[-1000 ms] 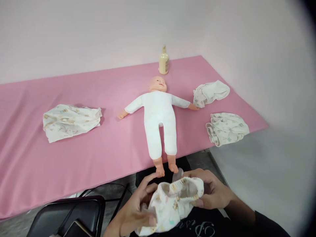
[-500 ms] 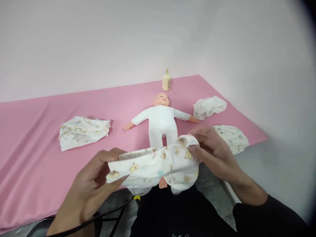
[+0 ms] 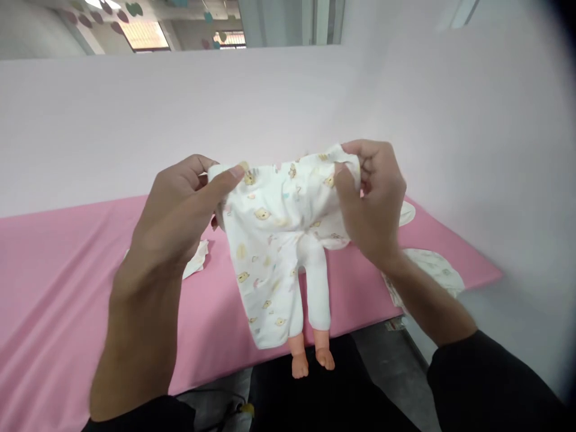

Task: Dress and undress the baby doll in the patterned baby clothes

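A pair of white baby pants (image 3: pixel 265 240) with small yellow animal prints hangs spread between my hands by its waistband. My left hand (image 3: pixel 184 204) pinches the left end of the waistband, thumb in front. At the right end, my right hand (image 3: pixel 371 192) grips the same edge. One pant leg dangles down on the left; the other looks bunched up under my right hand. Behind the cloth lies a baby doll (image 3: pixel 317 294) on its back, with its white legs and bare feet showing. The pants hide its head and upper body.
A pink sheet (image 3: pixel 76 288) covers the table. Part of a printed cloth (image 3: pixel 197 259) shows behind my left wrist. On the right lie a folded printed cloth (image 3: pixel 432 270) and a white cloth (image 3: pixel 407 213). The wall (image 3: pixel 180 114) rises behind, with a window strip above.
Both hands have raised the pants from low in front of me to over the doll. The garment has unfolded, with one leg now hanging down. My view has tilted upward.
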### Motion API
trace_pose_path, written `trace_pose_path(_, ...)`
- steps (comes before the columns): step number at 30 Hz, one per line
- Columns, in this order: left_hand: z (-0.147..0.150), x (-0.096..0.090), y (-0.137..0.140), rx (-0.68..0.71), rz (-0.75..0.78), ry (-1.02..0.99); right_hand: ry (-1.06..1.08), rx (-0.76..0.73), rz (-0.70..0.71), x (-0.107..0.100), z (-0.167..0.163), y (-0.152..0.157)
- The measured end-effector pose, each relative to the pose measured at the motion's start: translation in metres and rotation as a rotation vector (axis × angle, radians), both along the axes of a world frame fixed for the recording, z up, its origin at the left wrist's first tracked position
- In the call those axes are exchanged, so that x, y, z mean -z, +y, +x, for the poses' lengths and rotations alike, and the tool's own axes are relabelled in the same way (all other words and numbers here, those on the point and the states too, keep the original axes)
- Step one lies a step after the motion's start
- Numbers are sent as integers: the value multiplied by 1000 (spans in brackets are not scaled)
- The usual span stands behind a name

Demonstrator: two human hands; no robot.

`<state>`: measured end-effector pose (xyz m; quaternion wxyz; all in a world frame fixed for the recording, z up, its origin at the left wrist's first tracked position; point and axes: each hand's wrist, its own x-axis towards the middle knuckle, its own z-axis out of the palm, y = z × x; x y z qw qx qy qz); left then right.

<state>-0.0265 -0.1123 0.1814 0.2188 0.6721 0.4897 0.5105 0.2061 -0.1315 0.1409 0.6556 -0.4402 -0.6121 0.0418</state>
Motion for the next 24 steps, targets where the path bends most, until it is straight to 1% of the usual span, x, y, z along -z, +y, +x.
trace_pose_path(2,7,-1,0,-20,-40,-64,1,-60,-3,2,-15,-12)
trace_pose_path(3,10,0,-2,-15,-37,-107,-18,-124,-26,4,-23,-18)
trace_pose_path(5,18,3,-9,9,20,-184,-59,-263,-78,10,-39,-31)
trace_pose_path(7,26,6,-20,11,88,-201,-68,-368,-131,17,-51,-40)
trace_pose_path(10,31,10,-38,12,187,-110,-12,-422,-192,24,-60,-42)
trace_pose_path(12,30,11,-49,67,268,-9,26,-430,-214,27,-61,-38)
trace_pose_path(16,23,15,-62,234,409,221,60,-513,-188,26,-53,-25)
trace_pose_path(18,19,23,-62,223,429,246,102,-519,-176,23,-47,-20)
trace_pose_path(20,16,36,-58,158,383,155,164,-490,-200,18,-42,-15)
trace_pose_path(21,15,44,-56,137,320,87,196,-489,-221,14,-40,-14)
trace_pose_path(22,15,53,-53,143,227,22,229,-512,-247,10,-39,-13)
trace_pose_path(23,15,62,-51,184,107,-30,263,-556,-270,4,-39,-12)
trace_pose_path(24,15,70,-50,257,-32,-75,297,-616,-291,-2,-39,-12)
